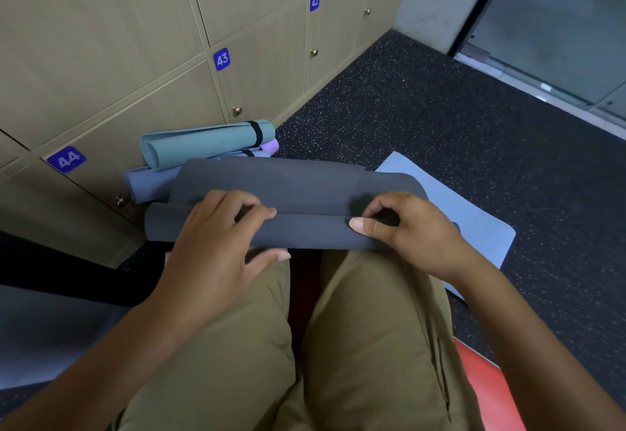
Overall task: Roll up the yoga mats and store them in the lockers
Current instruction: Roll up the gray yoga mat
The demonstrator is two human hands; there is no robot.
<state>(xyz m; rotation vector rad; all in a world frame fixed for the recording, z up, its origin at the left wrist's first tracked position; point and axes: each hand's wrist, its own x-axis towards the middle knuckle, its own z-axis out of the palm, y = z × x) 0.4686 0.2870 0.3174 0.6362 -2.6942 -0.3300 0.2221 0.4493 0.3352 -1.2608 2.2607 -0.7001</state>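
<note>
**Two hands on a half-rolled grey mat**

Two hands work the grey mat (298,207) across the person's knees (355,329). The left hand (216,244) curls over the rolled part, fingers on top and thumb beneath; the right hand (410,230) pinches the roll's seam with bent fingers. Beyond the right hand a blue mat (471,213) lies flat on the speckled floor (440,108). Past the left hand, rolled teal (206,146), blue and purple (271,146) mats lie stacked against closed lockers (118,57) numbered 44, 43, 42.
</note>
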